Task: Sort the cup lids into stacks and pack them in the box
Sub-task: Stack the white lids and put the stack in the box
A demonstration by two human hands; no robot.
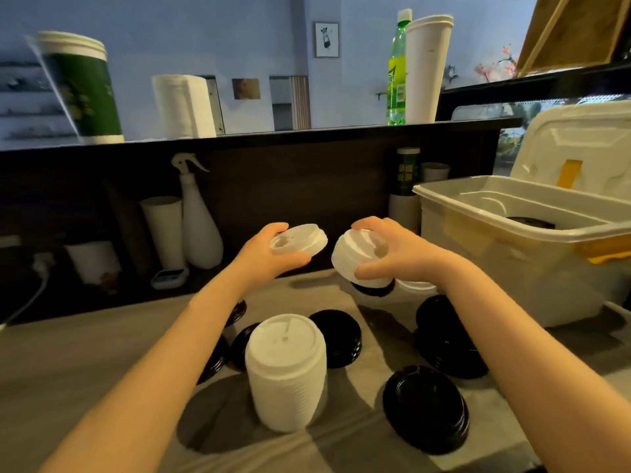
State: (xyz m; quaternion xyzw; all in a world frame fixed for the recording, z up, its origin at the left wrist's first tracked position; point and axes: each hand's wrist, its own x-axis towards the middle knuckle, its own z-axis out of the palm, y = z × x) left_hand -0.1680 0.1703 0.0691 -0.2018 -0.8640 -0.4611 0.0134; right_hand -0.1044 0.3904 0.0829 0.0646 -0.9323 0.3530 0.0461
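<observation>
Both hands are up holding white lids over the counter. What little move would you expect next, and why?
Probably the left hand brings its single white lid across onto the short white stack in the right hand. Both are the same white kind, held side by side but apart, and a tall white stack already stands below on the counter.

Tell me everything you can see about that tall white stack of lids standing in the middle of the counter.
The tall white stack of lids stands upright on the pale counter, nearest the camera, between the two forearms, with neither hand touching it. It looks like matte white plastic; its side shows fine ridges where nested rims meet. The top lid has a raised dome, a tiny hole and a faint groove. Black lids lie close behind it; whether they touch is unclear.
</observation>
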